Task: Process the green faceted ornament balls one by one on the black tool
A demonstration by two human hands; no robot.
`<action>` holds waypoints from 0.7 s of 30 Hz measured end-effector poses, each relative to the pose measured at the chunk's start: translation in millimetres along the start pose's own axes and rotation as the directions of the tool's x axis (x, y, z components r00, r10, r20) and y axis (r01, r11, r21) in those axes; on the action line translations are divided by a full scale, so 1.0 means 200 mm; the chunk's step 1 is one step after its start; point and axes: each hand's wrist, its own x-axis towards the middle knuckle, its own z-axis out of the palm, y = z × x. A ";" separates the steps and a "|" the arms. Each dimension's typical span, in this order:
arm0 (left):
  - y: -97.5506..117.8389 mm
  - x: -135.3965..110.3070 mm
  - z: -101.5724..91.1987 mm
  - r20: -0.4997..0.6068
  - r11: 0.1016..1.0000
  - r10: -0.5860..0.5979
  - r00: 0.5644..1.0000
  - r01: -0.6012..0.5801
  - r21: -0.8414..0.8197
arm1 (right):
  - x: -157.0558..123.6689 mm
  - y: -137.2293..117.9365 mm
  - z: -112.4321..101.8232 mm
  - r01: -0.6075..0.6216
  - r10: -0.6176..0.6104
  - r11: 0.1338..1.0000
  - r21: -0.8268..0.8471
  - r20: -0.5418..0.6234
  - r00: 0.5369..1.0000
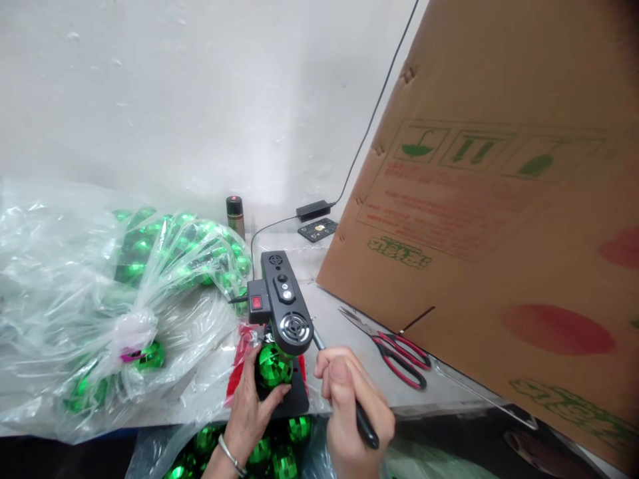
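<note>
My left hand [252, 407] grips a shiny green faceted ball [272, 366] and holds it under the head of a small black machine [284, 307] with a red switch. The fingers wrap the ball from the left and below. My right hand [349, 406] is closed in a fist round a thin black-handled tool [363, 420], whose metal tip points up toward the ball and the machine head. A silver bracelet sits on my left wrist.
A big clear plastic bag of green balls [124, 279] lies at left; more green balls [269, 452] sit in a bag below my hands. Red-handled scissors [394, 349] lie to the right, before a large leaning cardboard box [499, 219]. A can, a power adapter and its cable stand behind.
</note>
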 end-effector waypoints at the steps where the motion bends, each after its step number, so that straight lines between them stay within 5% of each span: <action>1: -0.01 0.00 0.01 -0.011 1.000 0.004 1.000 -0.004 0.012 | 0.00 0.00 0.00 -0.003 0.003 1.000 -0.002 0.000 1.000; 9: -0.07 -0.04 0.06 -0.033 0.997 0.063 0.997 -0.061 0.056 | 0.04 -0.03 0.02 -0.033 0.032 0.999 -0.022 -0.022 0.999; 21: -0.08 -0.02 0.04 0.090 0.993 0.115 0.989 -0.117 0.023 | 0.06 -0.03 0.02 -0.046 0.046 0.999 -0.013 -0.028 0.999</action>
